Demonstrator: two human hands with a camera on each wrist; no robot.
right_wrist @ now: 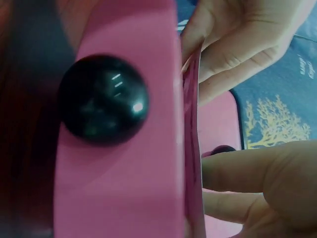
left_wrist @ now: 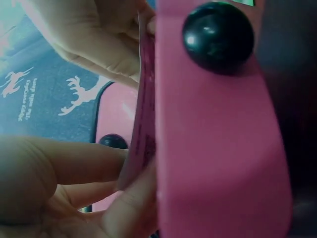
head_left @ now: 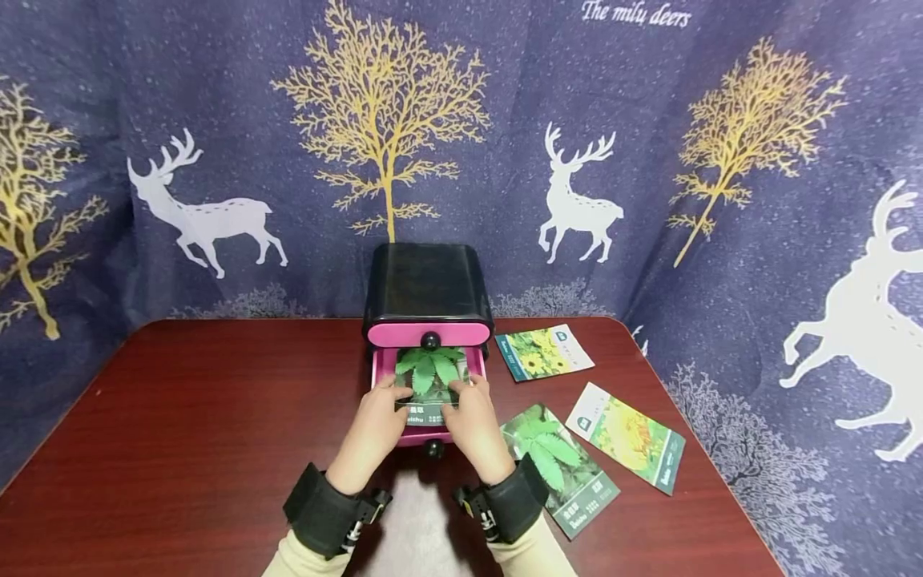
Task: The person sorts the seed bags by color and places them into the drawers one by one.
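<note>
A seed packet with a green-leaf picture (head_left: 427,377) lies over the pulled-out lower drawer (head_left: 413,437) of a small pink and black drawer box (head_left: 429,280). My left hand (head_left: 376,423) pinches the packet's left edge between thumb and fingers. On the opposite edge, my right hand (head_left: 472,425) grips it in the same way. Both wrist views show the packet edge-on, just behind the pink drawer front (left_wrist: 218,139) with its round black knob (right_wrist: 104,99). Part of the right thumb is hidden behind that front in the right wrist view.
To the right on the brown table (head_left: 216,433) lie a larger green-leaf packet (head_left: 551,457), an orange-flower packet (head_left: 630,437) and a yellow-flower packet (head_left: 541,354). The closed upper drawer (head_left: 397,335) sits above the open one. A deer-print curtain (head_left: 490,208) hangs behind.
</note>
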